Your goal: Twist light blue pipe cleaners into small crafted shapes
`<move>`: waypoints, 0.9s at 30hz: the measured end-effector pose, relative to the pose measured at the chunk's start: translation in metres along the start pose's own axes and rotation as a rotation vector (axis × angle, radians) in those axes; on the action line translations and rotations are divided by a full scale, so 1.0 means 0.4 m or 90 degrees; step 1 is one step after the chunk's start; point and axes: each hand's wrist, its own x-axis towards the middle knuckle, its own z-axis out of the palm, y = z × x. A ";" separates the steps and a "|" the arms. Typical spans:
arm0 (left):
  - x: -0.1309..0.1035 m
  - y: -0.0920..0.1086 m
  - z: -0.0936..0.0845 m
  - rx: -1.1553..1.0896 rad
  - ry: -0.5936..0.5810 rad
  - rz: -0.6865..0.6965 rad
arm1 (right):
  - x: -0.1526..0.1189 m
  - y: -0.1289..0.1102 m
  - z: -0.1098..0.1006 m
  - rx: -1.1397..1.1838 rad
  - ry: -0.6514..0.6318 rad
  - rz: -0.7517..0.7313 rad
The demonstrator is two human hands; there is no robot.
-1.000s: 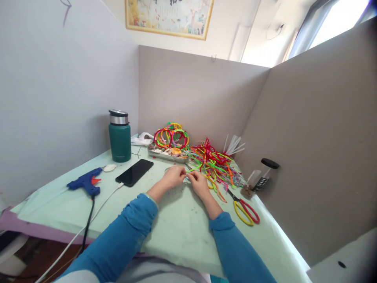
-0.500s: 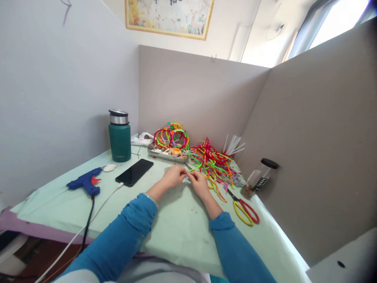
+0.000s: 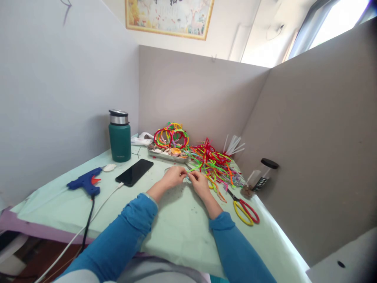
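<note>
My left hand (image 3: 174, 177) and my right hand (image 3: 199, 182) meet over the middle of the table, fingertips almost touching. Both are closed in a pinch on a thin pale-blue pipe cleaner (image 3: 186, 178), mostly covered by the fingers. Just beyond them lies a tangled pile of coloured pipe cleaners (image 3: 210, 159), red, green, orange and yellow. Scissors with one red and one yellow handle (image 3: 246, 212) rest to the right of my right hand. Behind my left hand, a metal tray (image 3: 167, 156) holds small pieces, with coloured pipe-cleaner rings (image 3: 171, 137) standing at it.
A blue glue gun (image 3: 86, 181), a black phone (image 3: 134, 172) on a white cable and a green bottle (image 3: 119, 141) occupy the left side. White sticks (image 3: 235, 145) stand at the back right. A clear jar with a black lid (image 3: 262, 177) is by the right partition (image 3: 318, 137).
</note>
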 end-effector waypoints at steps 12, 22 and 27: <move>-0.003 0.010 -0.007 -0.015 0.010 -0.020 | 0.002 0.005 0.001 -0.003 -0.005 -0.001; 0.000 0.011 -0.005 -0.028 0.021 -0.045 | -0.001 -0.002 -0.001 -0.003 0.002 -0.001; 0.002 0.008 -0.003 -0.026 0.028 -0.051 | -0.001 -0.004 -0.002 -0.007 0.002 0.000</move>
